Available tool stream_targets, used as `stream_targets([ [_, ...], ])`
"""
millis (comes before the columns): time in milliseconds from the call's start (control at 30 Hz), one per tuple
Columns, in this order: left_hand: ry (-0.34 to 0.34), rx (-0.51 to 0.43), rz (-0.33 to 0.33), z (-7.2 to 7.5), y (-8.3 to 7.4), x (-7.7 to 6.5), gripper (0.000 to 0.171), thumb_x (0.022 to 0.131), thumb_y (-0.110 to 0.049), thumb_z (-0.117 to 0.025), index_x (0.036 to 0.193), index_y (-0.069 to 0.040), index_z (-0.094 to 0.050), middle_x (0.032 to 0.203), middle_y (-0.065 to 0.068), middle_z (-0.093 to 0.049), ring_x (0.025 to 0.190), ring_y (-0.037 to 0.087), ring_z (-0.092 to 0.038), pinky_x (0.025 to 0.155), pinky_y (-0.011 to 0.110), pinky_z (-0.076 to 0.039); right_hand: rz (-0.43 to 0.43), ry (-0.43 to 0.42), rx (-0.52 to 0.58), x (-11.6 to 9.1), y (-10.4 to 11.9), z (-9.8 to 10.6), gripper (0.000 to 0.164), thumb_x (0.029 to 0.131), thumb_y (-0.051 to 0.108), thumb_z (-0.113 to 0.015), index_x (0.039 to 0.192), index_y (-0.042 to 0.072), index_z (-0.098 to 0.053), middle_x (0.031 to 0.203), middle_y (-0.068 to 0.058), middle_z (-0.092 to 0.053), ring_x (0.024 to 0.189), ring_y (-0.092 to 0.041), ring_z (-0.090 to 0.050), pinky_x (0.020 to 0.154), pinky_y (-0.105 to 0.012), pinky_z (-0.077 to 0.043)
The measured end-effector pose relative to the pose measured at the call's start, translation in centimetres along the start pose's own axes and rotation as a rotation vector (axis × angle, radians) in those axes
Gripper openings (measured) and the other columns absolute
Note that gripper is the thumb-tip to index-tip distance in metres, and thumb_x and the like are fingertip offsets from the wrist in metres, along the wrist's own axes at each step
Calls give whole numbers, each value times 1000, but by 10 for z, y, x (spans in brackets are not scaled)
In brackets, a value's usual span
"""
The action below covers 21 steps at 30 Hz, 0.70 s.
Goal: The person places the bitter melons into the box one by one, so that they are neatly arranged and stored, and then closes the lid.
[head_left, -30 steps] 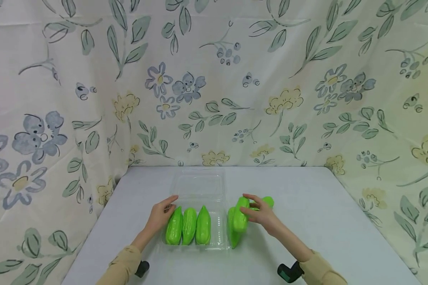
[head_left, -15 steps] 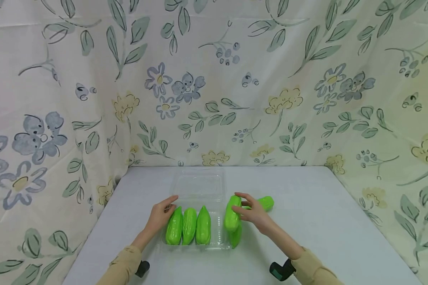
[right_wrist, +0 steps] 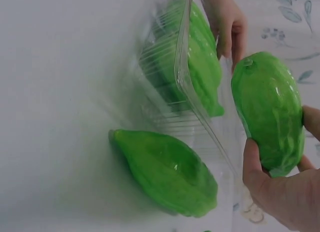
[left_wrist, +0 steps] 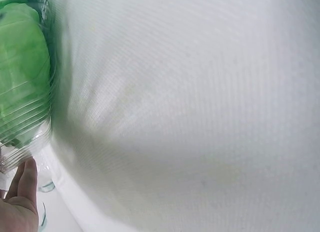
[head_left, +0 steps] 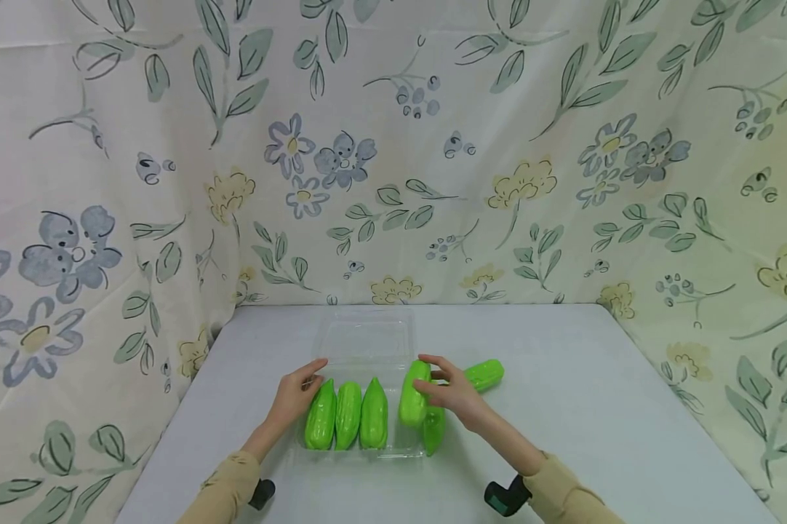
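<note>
My right hand (head_left: 455,397) grips a ridged green gourd (head_left: 414,397) between thumb and fingers, above the right part of a clear plastic box (head_left: 403,450). In the right wrist view this gourd (right_wrist: 272,111) stands clear of the box rim. At the box's left rear corner is my left hand (head_left: 300,393), its thumb and fingers at the rim; in the left wrist view the fingers (left_wrist: 29,184) lie close against the ribbed wall. Inside the box, three gourds (head_left: 348,416) lie side by side. Another gourd (right_wrist: 167,172) lies on the table just outside the box's right side.
Further right, behind my right hand, one more green gourd (head_left: 485,375) lies on the white table (head_left: 564,407). The box's clear lid (head_left: 365,340) is folded back flat behind it. A floral curtain (head_left: 393,167) hangs along the back and sides.
My right hand has carried its gourd leftward, from over the gourd on the table to over the box's right part. My left hand has stayed at the box corner.
</note>
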<state>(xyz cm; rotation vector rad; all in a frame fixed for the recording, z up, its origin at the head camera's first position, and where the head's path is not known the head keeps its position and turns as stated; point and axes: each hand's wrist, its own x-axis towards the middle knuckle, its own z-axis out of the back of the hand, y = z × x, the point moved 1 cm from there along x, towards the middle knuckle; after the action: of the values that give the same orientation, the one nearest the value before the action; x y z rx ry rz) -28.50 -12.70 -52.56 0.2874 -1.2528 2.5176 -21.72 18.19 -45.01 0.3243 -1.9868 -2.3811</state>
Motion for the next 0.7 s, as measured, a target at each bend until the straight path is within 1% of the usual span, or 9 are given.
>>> stream_targets([
  [100, -4, 1, -3, 1, -1, 0, 36, 90, -3, -62, 126, -4, -60, 132, 15, -58, 93, 24, -69, 81, 35, -59, -1, 0, 5, 0, 0, -4, 57, 87, 24, -69, 138, 12, -46, 134, -25, -45, 112, -28, -54, 85, -39, -57],
  [267, -2, 2, 2, 1, 0, 0, 36, 90, -4, -61, 127, -5, -60, 132, 13, -59, 93, 24, -69, 82, 35, -59, -1, 5, 6, 2, 1, -10, 57, 88, 24, -69, 139, 13, -46, 132, -23, -47, 111, -27, -55, 87, -43, -56],
  [467, -1, -1, -6, 0, 1, 0, 36, 90, -3, -61, 127, -4, -60, 131, 14, -59, 93, 23, -69, 81, 32, -59, 16, 11, -7, 2, 0, -18, 57, 88, 25, -69, 139, 14, -46, 134, -24, -46, 116, -30, -51, 87, -43, -56],
  [567, -5, -4, -7, 0, 0, 0, 36, 90, -4, -61, 127, -4, -60, 131, 13, -59, 93, 23, -69, 81, 33, -59, 38, 9, -25, 1, -1, -20, 57, 88, 24, -69, 139, 13, -46, 132, -25, -47, 110, -29, -53, 84, -40, -57],
  [700, -5, -6, 3, 0, 0, 0, 37, 90, -4, -61, 127, -5, -60, 132, 13, -59, 93, 23, -69, 81, 34, -59, 94, -2, -94, 1, -4, -24, 56, 88, 23, -69, 138, 12, -47, 126, -24, -52, 98, -24, -58, 78, -33, -56],
])
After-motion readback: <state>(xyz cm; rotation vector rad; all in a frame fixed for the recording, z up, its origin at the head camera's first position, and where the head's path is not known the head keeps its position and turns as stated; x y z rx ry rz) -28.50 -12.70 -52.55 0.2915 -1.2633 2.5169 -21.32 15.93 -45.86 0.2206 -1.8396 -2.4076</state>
